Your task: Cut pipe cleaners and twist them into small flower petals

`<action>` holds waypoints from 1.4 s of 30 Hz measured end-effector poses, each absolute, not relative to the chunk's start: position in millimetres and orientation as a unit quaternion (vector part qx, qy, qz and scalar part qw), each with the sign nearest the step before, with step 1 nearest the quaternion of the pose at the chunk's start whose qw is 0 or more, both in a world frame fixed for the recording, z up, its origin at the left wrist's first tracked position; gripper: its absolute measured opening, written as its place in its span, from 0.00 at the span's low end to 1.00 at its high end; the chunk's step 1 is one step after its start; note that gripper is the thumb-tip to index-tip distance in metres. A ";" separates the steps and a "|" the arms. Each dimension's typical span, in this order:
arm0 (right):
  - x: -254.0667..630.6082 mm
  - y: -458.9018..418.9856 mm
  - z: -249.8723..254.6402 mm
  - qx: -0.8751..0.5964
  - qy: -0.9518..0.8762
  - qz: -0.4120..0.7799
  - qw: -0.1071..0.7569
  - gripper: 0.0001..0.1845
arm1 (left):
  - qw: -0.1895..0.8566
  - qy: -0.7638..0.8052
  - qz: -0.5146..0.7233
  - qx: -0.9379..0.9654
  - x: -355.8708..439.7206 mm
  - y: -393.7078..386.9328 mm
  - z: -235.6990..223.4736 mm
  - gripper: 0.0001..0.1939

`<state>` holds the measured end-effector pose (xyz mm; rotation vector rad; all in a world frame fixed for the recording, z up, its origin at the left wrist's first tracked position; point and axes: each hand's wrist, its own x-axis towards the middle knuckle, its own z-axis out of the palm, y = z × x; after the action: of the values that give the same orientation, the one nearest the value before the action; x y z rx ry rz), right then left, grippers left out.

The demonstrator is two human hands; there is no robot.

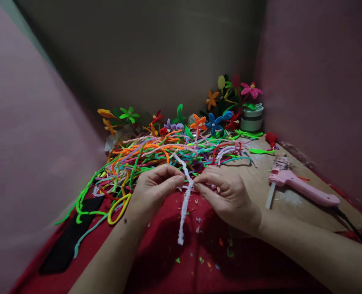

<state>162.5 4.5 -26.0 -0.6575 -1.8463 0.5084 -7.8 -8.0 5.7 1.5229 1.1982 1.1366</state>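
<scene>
— Red cloth (162, 269) below, pinkish walls (318, 94) at the sides. And the grip?
— Left hand (159, 185) and right hand (226, 196) each pinch the white fuzzy stem (184, 210) near its middle, fingertips closed, its lower end hanging above the cloth.
— Beyond?
— A heap of colourful stems (156, 149), then fuzzy flowers (214, 123).
— Right?
— Pink glue gun (306, 190) on a board (254, 175).
</scene>
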 end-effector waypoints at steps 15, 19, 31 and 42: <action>161.2 -6.8 -23.9 -0.234 -0.804 0.149 0.526 0.09 | 0.350 0.485 0.337 0.728 -2.6 -18.9 8.4 0.09; 160.5 -5.2 -26.5 -0.254 -0.808 0.127 0.517 0.09 | 0.435 0.510 0.339 0.660 -0.6 -15.1 3.3 0.11; 159.4 8.3 -25.5 -0.361 -0.616 0.546 0.438 0.11 | 0.093 0.511 0.383 0.764 2.4 -13.1 -7.6 0.04; 160.0 6.9 -28.6 -0.360 -0.655 0.503 0.434 0.10 | 0.084 0.500 0.344 0.790 3.7 -15.5 -6.0 0.05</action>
<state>160.0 6.9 -28.6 -0.8962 -1.6307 1.2529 3.7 -15.5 -6.0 2.3587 1.4910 1.0277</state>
